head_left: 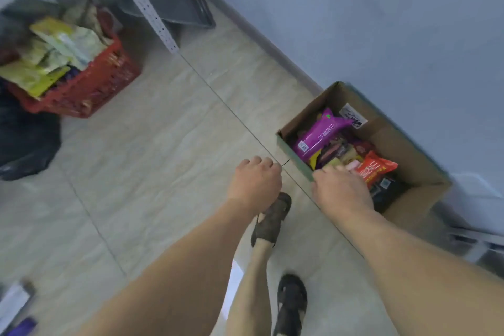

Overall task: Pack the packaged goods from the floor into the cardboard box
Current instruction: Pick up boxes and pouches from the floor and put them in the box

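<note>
The cardboard box point(409, 161) stands on the floor point(163, 158) against the wall point(381, 22), at about 3 o'clock in the view. It is open and holds many packets, among them a purple packet point(321, 132) and a red packet point(377, 169). The right hand point(341, 191) is over the near rim of the box, its fingers spread and holding nothing. The left hand point(255, 181) hangs just beside it at 9 o'clock, fingers curled in, empty. At 10 o'clock, well apart, a red basket point(90, 84) is full of yellow-green bags point(54, 54).
</note>
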